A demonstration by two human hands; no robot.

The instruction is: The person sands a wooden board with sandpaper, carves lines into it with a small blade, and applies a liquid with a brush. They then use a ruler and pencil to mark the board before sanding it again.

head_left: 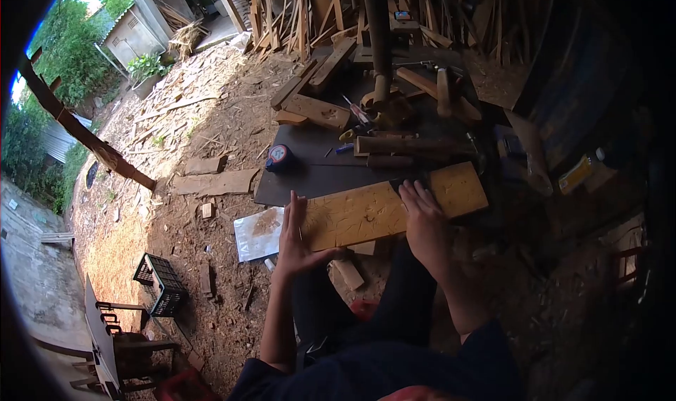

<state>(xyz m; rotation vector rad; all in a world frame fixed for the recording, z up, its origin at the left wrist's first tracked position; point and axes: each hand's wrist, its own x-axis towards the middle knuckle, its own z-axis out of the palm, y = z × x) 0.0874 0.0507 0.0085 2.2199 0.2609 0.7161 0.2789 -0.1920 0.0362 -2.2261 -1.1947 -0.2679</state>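
Observation:
A long yellowish wooden board (352,214) lies slantwise across the front of the dark table, marked with dents and dark lines. My left hand (293,235) rests at its left end, fingers stretched upward and thumb spread along the near edge. Toward the board's right part, my right hand (424,221) presses down with fingers close together over a dark flat piece (398,184), which looks like sandpaper and is mostly covered by the fingers. A whitish sheet (255,235) with brown dust sticks out beyond the board's left end.
On the dark table (317,177) stand a blue tape measure (279,157), a screwdriver (357,110), a wooden mallet (443,92) and several wood pieces. A yellow-labelled bottle (579,172) lies at right. A green crate (160,285) sits on the shavings-covered ground; a post (377,35) rises behind.

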